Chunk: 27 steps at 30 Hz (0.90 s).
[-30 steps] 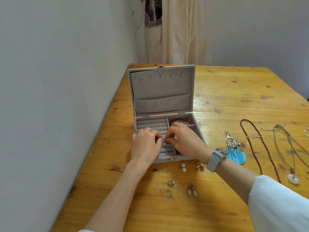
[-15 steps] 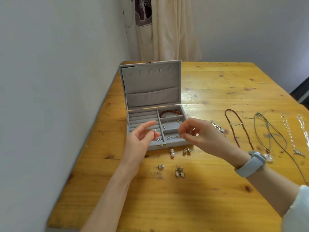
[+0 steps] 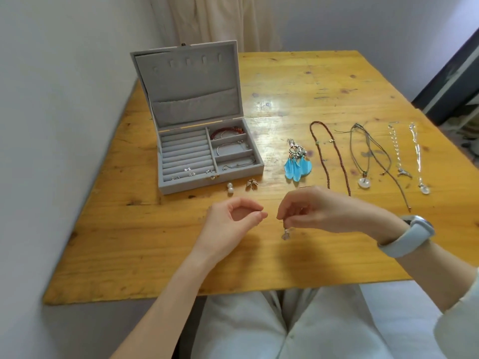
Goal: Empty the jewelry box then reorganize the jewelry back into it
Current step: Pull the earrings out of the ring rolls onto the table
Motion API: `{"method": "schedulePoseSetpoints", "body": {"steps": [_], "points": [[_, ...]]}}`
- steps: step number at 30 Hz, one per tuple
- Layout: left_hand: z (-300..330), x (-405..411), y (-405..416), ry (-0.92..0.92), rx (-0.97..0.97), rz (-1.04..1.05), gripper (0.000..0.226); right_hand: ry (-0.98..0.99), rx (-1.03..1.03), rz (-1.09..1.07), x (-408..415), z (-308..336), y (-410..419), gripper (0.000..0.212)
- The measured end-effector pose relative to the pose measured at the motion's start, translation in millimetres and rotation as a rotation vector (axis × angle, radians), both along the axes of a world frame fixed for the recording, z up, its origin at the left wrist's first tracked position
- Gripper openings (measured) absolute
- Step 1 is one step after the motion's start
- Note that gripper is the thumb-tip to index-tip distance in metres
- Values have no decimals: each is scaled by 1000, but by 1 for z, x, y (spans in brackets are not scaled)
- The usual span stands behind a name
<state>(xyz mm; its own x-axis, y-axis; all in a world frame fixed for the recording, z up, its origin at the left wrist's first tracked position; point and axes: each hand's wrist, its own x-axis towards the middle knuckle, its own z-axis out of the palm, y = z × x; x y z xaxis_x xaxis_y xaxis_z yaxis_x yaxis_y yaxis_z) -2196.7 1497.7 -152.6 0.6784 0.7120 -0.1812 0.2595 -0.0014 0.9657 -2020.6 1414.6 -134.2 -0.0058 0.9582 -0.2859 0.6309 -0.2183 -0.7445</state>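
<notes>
Now my right hand (image 3: 318, 211) is out of the jewelry box (image 3: 207, 161) and hangs over the counter (image 3: 324, 84) in front of me, where a second ago both hands were working together inside the ring rolls. It pinches a small silver earring (image 3: 286, 233) by the hook, and the earring dangles just under my fingertips. My left hand (image 3: 233, 224) has also come back from the box; its thumb and forefinger are curled toward each other, but I see nothing between them. I think this means the last stud is seated in the rolls and I am taking up the next piece to put in. The box stands open near the wall, lid upright. Inside I count three bracelets, one in each of the three right compartments: a red beaded bracelet (image 3: 225, 131) at the back, a thin silver bangle (image 3: 229, 147) in the middle, a fine chain (image 3: 237, 164) in front. On the rolls there are some small studs (image 3: 188, 169); about five, too tiny to count surely. Just in front of the box lie a pair of pearl earrings (image 3: 230, 188) and a bronze-coloured earring (image 3: 251, 183). To the right are the blue feather earrings (image 3: 297, 169) and five necklaces in a row, from the brown beaded necklace (image 3: 327, 161) to the far silver chain (image 3: 418, 156). So most pieces are still outside.
</notes>
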Motion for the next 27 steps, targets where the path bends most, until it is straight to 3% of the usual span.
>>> {"method": "schedulePoseSetpoints", "body": {"steps": [5, 17, 27], "points": [[-8, 5, -5, 179, 335, -96, 12, -106, -1, -27, 1, -16, 5, 8], [-10, 15, 0, 258, 437, -118, 13, -173, 252, -92, 0, -36, 18, 10], [4, 0, 11, 276, 275, -249, 5, 174, -180, 125, 13, -12, 15, 9]]}}
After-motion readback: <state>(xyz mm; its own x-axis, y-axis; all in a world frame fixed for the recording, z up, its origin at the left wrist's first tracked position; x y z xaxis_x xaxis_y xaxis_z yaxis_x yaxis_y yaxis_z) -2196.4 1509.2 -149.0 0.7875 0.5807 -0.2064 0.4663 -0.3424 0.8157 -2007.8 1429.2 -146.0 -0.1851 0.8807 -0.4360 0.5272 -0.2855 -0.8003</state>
